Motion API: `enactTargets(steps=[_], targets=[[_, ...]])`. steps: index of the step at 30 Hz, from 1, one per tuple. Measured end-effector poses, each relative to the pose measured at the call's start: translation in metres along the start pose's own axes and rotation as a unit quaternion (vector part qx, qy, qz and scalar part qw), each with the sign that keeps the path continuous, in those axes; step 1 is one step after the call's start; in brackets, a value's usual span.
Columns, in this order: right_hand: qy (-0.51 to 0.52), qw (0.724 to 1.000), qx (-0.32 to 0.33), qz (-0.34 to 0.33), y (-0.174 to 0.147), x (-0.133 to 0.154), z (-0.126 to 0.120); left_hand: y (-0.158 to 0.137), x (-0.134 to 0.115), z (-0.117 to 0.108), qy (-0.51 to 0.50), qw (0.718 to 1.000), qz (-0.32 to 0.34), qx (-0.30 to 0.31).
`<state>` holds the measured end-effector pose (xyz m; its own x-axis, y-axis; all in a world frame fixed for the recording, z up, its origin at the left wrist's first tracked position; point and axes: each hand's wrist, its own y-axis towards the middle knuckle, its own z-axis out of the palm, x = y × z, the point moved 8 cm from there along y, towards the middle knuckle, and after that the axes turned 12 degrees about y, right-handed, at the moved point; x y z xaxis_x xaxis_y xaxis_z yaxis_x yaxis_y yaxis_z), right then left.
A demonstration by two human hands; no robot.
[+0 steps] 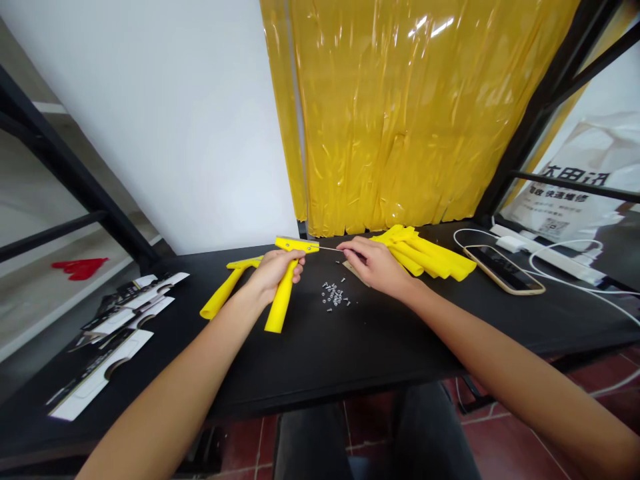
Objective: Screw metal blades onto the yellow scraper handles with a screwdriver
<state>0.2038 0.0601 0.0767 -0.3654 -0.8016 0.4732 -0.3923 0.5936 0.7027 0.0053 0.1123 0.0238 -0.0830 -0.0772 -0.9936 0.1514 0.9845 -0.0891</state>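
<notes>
My left hand (280, 267) is wrapped round a yellow T-shaped scraper (281, 303), its handle pointing down towards me. Screws show on the scraper's wide head. In my closed right hand (373, 261) is a screwdriver (327, 249); its thin shaft points left to the end of the scraper's head, and the grip is hidden by my fingers. Whether the tip touches a screw is too small to tell. A second yellow scraper (220, 293) lies to the left of my left hand. Between and below my hands, small loose screws and nuts (334, 295) are scattered on the black table (350, 353).
Several yellow handles (430, 253) lie piled behind my right hand. Farther right are a phone (503, 269), white cables and a power strip (555, 253). Printed cards (113, 340) lie at the left. A yellow plastic strip curtain (400, 120) hangs behind the table.
</notes>
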Motion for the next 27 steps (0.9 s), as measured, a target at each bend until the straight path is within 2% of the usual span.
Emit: enactTargets(steps=[14, 17, 22, 27], targets=[[-0.013, 1.000, 0.023, 0.004, -0.001, -0.004, 0.003, -0.005, -0.003, 0.003, 0.057, 0.998, 0.001, -0.006], [-0.011, 1.000, 0.018, 0.010, -0.001, -0.007, 0.002, -0.008, -0.009, 0.003, 0.109, 0.993, 0.032, -0.019], [-0.023, 0.998, -0.015, 0.061, -0.003, -0.009, -0.007, -0.015, -0.021, 0.008, 0.188, 0.977, 0.094, -0.043], [-0.059, 0.995, 0.003, 0.080, -0.003, -0.004, -0.008, -0.018, -0.021, 0.012, 0.249, 0.960, 0.115, -0.054]])
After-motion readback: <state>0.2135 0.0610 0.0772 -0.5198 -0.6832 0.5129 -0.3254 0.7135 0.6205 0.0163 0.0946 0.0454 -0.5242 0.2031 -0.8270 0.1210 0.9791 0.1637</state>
